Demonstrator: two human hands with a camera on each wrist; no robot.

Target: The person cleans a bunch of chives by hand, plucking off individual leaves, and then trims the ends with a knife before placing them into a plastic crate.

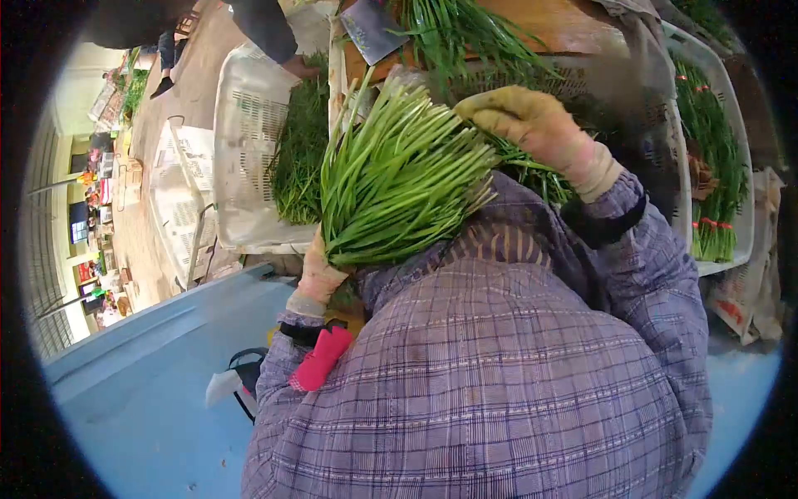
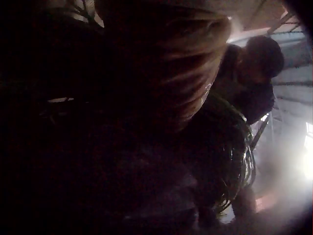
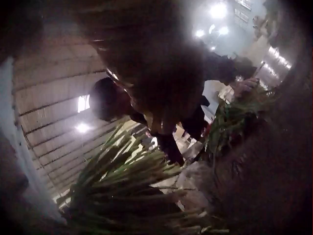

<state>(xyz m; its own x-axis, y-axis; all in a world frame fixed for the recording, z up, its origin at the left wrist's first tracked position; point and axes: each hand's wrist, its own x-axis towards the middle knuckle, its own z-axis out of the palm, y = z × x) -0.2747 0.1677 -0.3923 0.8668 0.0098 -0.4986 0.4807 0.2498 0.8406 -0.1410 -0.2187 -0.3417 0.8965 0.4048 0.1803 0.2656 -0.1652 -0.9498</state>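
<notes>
A thick bunch of long green stalks (image 1: 399, 175) lies across the front of the body in the head view, pale cut ends fanned to the upper right. The gloved left hand (image 1: 320, 270) holds it from below at its lower left, fingers mostly hidden under the leaves. Beside the upper right ends is the gloved right hand (image 1: 532, 129), its fingers bent toward the stalk tips; whether they pinch any stalk is unclear. In the right wrist view the stalks (image 3: 122, 186) spread below the dark glove (image 3: 156, 73). The left wrist view is very dark, with a glove (image 2: 181, 63) at its top.
A white crate (image 1: 233, 166) with greens stands at the left, another crate (image 1: 744, 150) with banded bunches at the right. Loose greens (image 1: 453, 37) lie on the wooden surface (image 1: 573, 29) ahead. Another person's dark sleeve (image 1: 264, 29) reaches in at the top left.
</notes>
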